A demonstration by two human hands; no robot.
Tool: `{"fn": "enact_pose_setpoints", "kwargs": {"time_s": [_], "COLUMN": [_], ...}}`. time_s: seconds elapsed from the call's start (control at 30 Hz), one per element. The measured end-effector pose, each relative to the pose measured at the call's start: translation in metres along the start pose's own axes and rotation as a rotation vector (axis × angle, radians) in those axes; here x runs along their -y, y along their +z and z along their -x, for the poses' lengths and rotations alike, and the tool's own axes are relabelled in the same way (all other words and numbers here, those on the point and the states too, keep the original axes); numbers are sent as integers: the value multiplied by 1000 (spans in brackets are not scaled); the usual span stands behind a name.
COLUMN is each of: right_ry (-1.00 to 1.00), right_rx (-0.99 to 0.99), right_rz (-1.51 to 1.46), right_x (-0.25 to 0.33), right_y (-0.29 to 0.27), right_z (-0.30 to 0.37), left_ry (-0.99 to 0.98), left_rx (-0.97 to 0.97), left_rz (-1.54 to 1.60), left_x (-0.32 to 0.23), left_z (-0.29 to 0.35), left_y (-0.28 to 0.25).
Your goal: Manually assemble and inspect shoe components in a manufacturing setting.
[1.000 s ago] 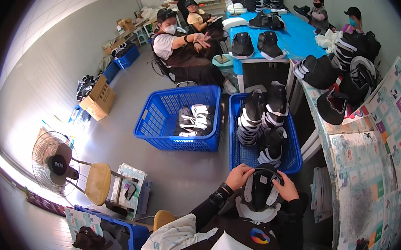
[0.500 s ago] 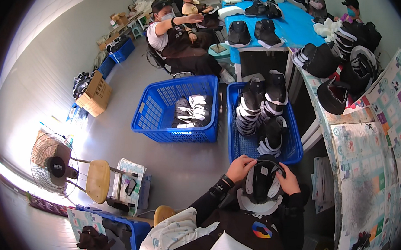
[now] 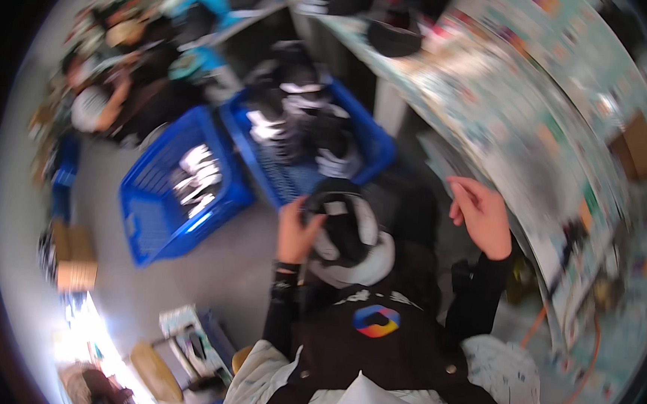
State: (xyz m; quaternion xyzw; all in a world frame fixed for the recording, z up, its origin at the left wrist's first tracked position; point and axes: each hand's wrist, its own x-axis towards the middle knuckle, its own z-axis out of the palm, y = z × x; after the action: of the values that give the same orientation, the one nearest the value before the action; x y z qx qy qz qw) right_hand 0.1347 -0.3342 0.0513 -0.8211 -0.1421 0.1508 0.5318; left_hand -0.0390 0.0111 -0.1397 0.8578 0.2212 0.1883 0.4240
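Observation:
My left hand (image 3: 299,230) is closed on the left edge of a black-and-white shoe upper (image 3: 355,238), which is in front of my apron. A pale label shows inside it. Away to the right, my right hand (image 3: 480,213) is in the air near the side table, its fingers stretched out and nothing visible in them. Motion blur softens both hands. Just beyond the upper stands a blue crate (image 3: 376,142) with stacked black-and-white shoe uppers (image 3: 299,118).
A second blue crate (image 3: 142,223) with more shoe pieces (image 3: 199,182) stands on the floor to the left. Along my right runs a paper-covered table (image 3: 523,133) with a dark shoe piece (image 3: 395,40) on it. A seated co-worker (image 3: 105,104) is at the far left.
My view has swung to the right. My right hand has let go of the shoe upper and moved off toward the side table; my left hand still holds it.

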Motion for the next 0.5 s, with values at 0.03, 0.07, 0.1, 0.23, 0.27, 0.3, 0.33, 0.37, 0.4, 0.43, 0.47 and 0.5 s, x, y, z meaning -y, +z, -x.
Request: {"fn": "enact_pose_setpoints", "kwargs": {"time_s": [0.03, 0.07, 0.1, 0.23, 0.27, 0.3, 0.33, 0.37, 0.4, 0.43, 0.47, 0.5], "right_ry": [-7, 1, 3, -155, -53, 64, 5, -73, -57, -39, 25, -92], "right_rx": [120, 73, 11, 649, 750, 835, 439, 34, -387, -544, -675, -821], "right_rz": [-84, -126, -165, 131, 100, 77, 335, 583, 665, 772, 864, 927], "right_x": [3, 14, 16, -11, 8, 29, 35, 38, 35, 39, 42, 47], "right_y": [-22, -53, -89, -175, -143, -108, -75, -51, -38, -38, -43, -60], "right_z": [6, 16, 24, 28, 24, 36, 54, 64, 68, 67, 66, 57], "left_ry": [40, 87, 31, 73, 94, 120, 33, 59, 17, -31, -28, -18], "left_rx": [-9, -30, 43, 163, 156, 162, 170, 137, 153, 176, 190, 164], "left_rz": [-34, -25, 5, 46, 16, 1, 21, 44, 63, 67, 81, 95], "left_x": [20, 27, 4, -15, -15, -18, -21, -4, -13, -20, -22, -25], "left_z": [1, 1, -6, -26, -24, -22, -17, -14, -15, -14, -12, -14], "left_y": [-6, -7, -5, 31, 27, 26, 19, 12, 12, 8, 12, 14]}}
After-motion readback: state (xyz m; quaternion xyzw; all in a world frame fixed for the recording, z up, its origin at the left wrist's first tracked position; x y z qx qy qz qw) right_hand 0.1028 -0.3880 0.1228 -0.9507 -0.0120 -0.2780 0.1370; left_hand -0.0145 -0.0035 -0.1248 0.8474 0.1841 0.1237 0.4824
